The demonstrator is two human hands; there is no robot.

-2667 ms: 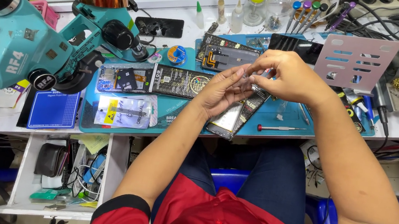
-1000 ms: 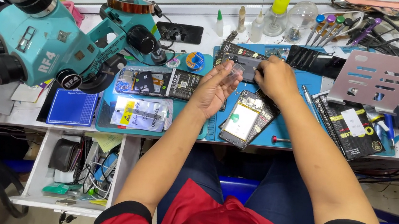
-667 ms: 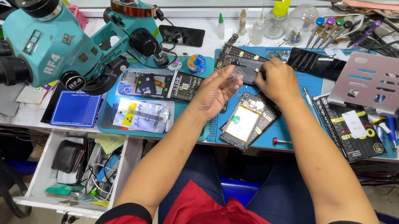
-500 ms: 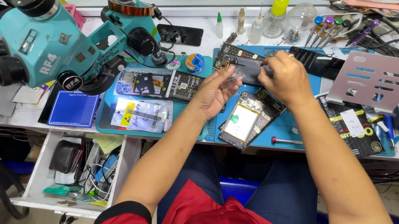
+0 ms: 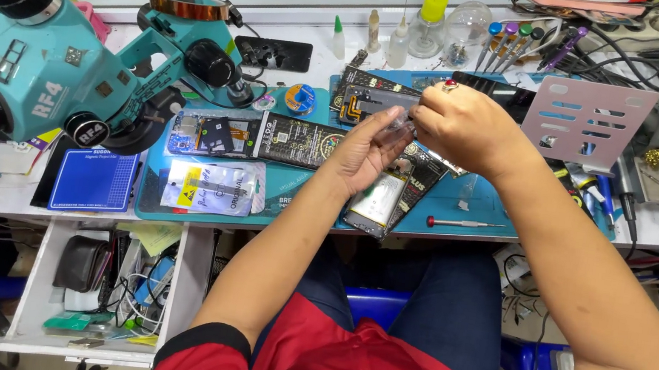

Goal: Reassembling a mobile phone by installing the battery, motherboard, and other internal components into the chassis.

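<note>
My left hand [image 5: 367, 149] and my right hand [image 5: 460, 126] meet above the blue work mat [image 5: 292, 206], pinching a small clear plastic piece [image 5: 400, 124] between their fingertips. Under the hands lies an opened phone [image 5: 381, 201] with its inside facing up, on a dark packet. A ring with a red stone sits on my right hand. A red-handled screwdriver [image 5: 461, 224] lies on the mat just right of the phone.
A teal microscope [image 5: 61, 79] stands at the left. Black part packets [image 5: 297, 139] and a clear bag [image 5: 213, 186] lie on the mat. Bottles, several screwdrivers [image 5: 521, 44] and a pink perforated plate [image 5: 587, 122] line the back. An open drawer [image 5: 105, 282] hangs below left.
Both hands lifted a little off the phone and moved toward the back of the mat, still together on the small clear piece. The camera view shifted slightly.
</note>
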